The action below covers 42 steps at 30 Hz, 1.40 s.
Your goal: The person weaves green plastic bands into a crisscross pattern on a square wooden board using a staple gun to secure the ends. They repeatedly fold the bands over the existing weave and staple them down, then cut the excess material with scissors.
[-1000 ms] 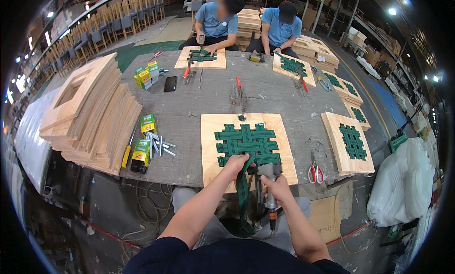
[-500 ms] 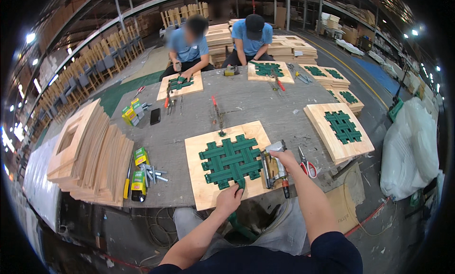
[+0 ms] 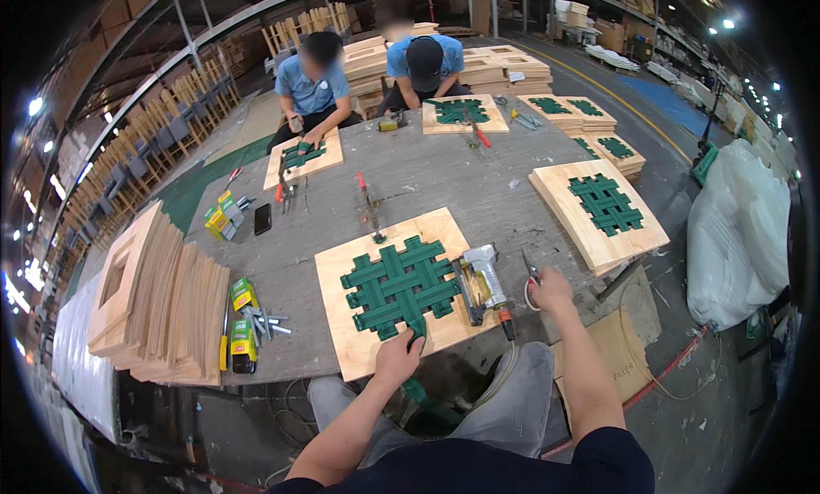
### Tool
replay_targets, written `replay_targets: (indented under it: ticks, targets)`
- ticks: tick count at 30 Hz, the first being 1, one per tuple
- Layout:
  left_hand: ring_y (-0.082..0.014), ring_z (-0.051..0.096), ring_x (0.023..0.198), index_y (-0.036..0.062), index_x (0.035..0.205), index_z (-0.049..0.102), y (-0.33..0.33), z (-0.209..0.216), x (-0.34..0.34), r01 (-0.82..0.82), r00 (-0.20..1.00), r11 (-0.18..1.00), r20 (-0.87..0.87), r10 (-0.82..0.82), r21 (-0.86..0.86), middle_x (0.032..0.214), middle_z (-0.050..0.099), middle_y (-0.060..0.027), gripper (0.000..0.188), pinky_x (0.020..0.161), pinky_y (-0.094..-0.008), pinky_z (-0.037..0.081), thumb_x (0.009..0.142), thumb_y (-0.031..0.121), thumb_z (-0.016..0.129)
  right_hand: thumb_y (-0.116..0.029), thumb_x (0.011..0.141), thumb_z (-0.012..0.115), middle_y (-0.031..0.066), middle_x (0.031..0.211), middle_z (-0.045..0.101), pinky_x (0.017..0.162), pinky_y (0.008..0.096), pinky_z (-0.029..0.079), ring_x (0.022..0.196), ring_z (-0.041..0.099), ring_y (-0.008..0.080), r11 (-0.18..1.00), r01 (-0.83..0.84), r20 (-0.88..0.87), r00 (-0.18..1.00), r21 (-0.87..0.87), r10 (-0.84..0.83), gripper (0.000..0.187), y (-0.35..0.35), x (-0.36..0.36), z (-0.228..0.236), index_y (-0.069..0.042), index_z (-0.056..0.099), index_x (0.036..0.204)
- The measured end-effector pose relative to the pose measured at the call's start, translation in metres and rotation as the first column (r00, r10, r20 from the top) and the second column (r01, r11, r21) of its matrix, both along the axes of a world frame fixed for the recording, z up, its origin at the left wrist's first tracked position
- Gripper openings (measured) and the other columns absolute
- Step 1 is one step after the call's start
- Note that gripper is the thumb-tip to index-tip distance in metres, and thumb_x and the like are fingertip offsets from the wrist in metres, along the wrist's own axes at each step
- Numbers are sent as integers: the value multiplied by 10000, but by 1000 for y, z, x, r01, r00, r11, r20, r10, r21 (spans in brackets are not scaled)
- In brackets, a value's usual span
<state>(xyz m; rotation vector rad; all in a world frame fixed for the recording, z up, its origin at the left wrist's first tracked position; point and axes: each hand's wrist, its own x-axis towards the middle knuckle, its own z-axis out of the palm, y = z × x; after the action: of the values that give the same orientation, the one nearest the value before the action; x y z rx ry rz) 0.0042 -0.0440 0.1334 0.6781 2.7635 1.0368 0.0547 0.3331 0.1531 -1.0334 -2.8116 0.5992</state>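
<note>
I see the left hand [image 3: 398,357] pinching green webbing [image 3: 417,325] at the panel's [image 3: 354,349] six o'clock, the right hand [image 3: 553,291] touching scissors [image 3: 532,273] at three, grip unclear.

I'm in a furniture workshop: a worn bench [image 3: 427,174] carries my nail gun [image 3: 486,272] and piled boards [image 3: 158,315], co-workers [image 3: 313,88] in blue sit at its far side, and rows of chairs [image 3: 158,140] stand to my left.

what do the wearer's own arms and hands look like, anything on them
The left hand and right hand are bare, without gloves. The forearms show no watch or bracelet, and the sleeves are short, dark navy and plain.
</note>
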Motion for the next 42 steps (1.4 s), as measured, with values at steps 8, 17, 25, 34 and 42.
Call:
replay_targets:
  ticks: [8,17,25,34,42]
  targets:
    - [-449,675,907,14,1059,689,15,2,-9,33,995,998,93,-38,53,910,700,-255,396,779,-499,531,991,399,622,-143,710,808,216,1172,709,948,458,548,1113,688,389,995,-26,93,995,-95,35,676,42,17,10,-37,565,1333]
    - [-147,650,712,-14,1205,662,-5,6,-65,-492,546,728,820,-170,478,987,759,-130,320,645,-296,540,1090,253,529,-270,811,751,228,1041,736,872,490,545,996,708,409,885,-466,-192,870,-13,455,673,-11,12,39,-77,539,1420]
    - [-186,628,611,-2,1039,641,13,30,-85,-463,570,766,811,-128,447,793,676,-106,257,564,-324,547,1070,246,579,-475,905,649,185,1016,725,888,519,493,966,717,379,491,-850,344,527,192,777,493,-102,-7,66,-103,592,1223]
    - [-185,632,616,21,1014,644,-3,26,-69,-481,587,743,801,-121,465,770,666,-82,240,573,-334,540,1058,253,605,-427,890,669,177,1025,718,923,526,461,1025,703,378,325,-938,408,344,118,846,487,-120,-41,64,-100,546,1229]
    - [-182,639,620,27,1019,646,-6,23,-69,-488,587,735,800,-123,471,769,673,-79,243,586,-331,546,1060,262,603,-449,874,718,160,940,712,840,533,483,932,718,371,236,-962,392,271,138,879,476,-116,-56,45,-105,540,1151]
